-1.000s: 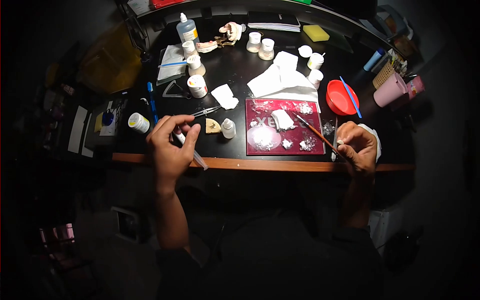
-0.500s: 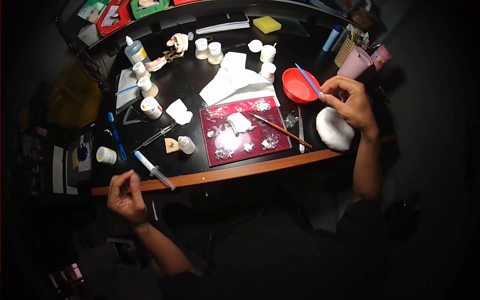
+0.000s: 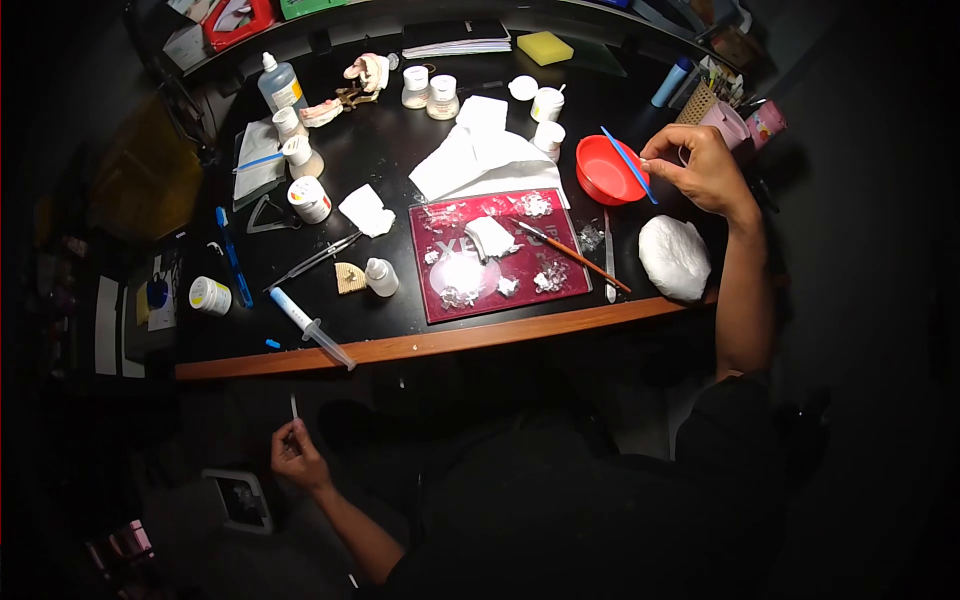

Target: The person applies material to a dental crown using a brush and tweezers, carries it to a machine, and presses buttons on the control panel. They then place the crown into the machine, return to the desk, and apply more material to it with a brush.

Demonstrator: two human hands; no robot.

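A slim blue stick [image 3: 628,165] lies across the red bowl [image 3: 612,190], its lower end past the rim. Right beside the stick is my right hand [image 3: 705,175], thumb and index fingertips slightly apart. My left hand [image 3: 302,462] hangs below the desk's front edge with thumb and fingers pressed together; a thin white strip on the floor overlaps its fingertips. Above that hand on the desk are a syringe [image 3: 310,328] and a small blue cap [image 3: 273,344]. White fluffy clumps and a white folded piece [image 3: 490,238] rest on the dark red plate [image 3: 515,305], crossed by a brush [image 3: 575,255].
A white rounded lump [image 3: 675,260] sits near the right front. Tweezers [image 3: 312,262], a dropper bottle [image 3: 381,277] and white jars [image 3: 309,200] stand or lie to the left. Dental models [image 3: 368,75], white paper [image 3: 500,165] and a yellow sponge [image 3: 545,48] are farther back.
My right fingers have let go of the blue stick, which now lies on the bowl. My left hand has dropped from the desk edge, and the small blue cap has come into view.
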